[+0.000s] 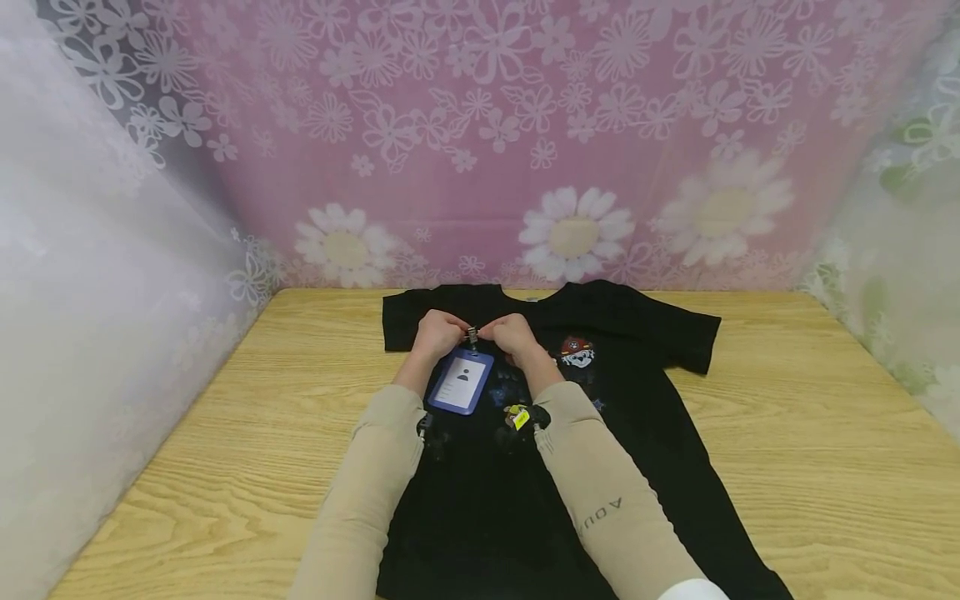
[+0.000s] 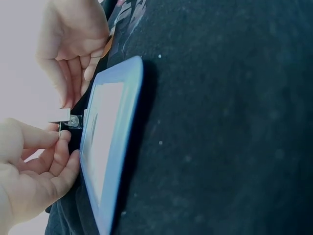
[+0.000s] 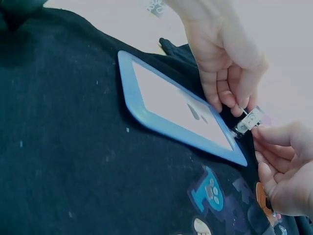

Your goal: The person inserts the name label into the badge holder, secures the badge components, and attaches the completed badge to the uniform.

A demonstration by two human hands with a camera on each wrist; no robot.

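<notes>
A black T-shirt [image 1: 645, 400] with cartoon prints lies flat on a wooden table [image 1: 810, 417]. On its chest lies a blue ID badge holder [image 1: 461, 382], face up, also seen close up [image 2: 115, 142] [image 3: 171, 110]. A small metal clip [image 1: 472, 335] [image 2: 63, 116] [image 3: 248, 120] is fixed to the holder's top end. My left hand [image 1: 456, 332] [image 2: 58, 139] pinches the clip from one side. From the other side my right hand [image 1: 489, 333] [image 3: 261, 142] pinches it too, fingertips almost meeting the left's. Both forearms, in beige sleeves, rest over the shirt.
A cartoon dog print [image 1: 576, 352] sits just right of my right hand. A yellow tag [image 1: 521, 418] shows near my right wrist. Pink floral curtain [image 1: 525, 150] hangs behind the table, with pale curtains at both sides. Bare wood shows left and right of the shirt.
</notes>
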